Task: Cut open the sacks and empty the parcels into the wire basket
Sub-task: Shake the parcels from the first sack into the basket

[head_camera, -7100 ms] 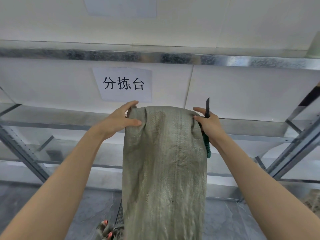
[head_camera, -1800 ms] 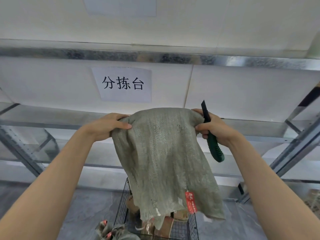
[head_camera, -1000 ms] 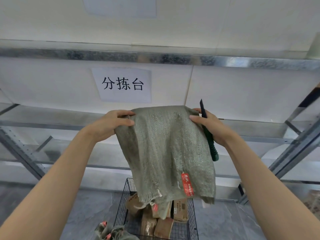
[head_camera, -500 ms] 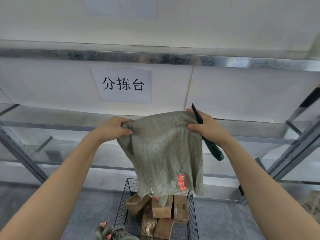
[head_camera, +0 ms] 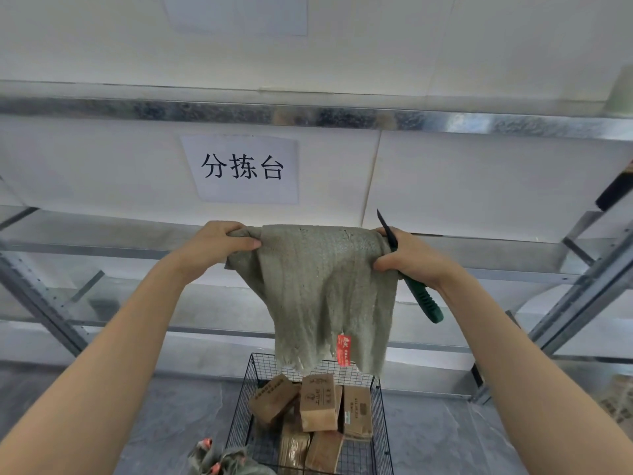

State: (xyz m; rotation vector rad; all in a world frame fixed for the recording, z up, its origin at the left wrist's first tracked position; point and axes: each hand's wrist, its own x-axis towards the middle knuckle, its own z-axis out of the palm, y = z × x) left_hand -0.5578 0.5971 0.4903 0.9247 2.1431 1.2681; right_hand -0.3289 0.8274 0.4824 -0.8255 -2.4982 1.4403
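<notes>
Both hands up at chest height w/ an empty grey-green woven sack (head_camera: 329,289) stretched between them. Left hand (head_camera: 219,245) is clenched tight on the sack's top left corner, fabric bunched up in the fist. Right hand (head_camera: 407,255) is clamped on the top right corner and also has a knife (head_camera: 416,286) in the same grip: dark blade sticking up past the knuckles, green ribbed handle poking out down and to the right below the wrist.

Sack hangs limp, ragged bottom edge w/ a small red tag (head_camera: 343,350) near the lower right, dangling just above the wire basket (head_camera: 379,409) on the floor. Basket's got several brown cardboard parcels (head_camera: 317,402) piled in it at all angles, some upright, some tipped.

Bottom edge, left of the basket: another crumpled sack (head_camera: 226,462), partly cut off by the frame. Behind everything, metal shelving (head_camera: 342,114) and a paper sign (head_camera: 241,168) on the white panel reading 分拣台.
</notes>
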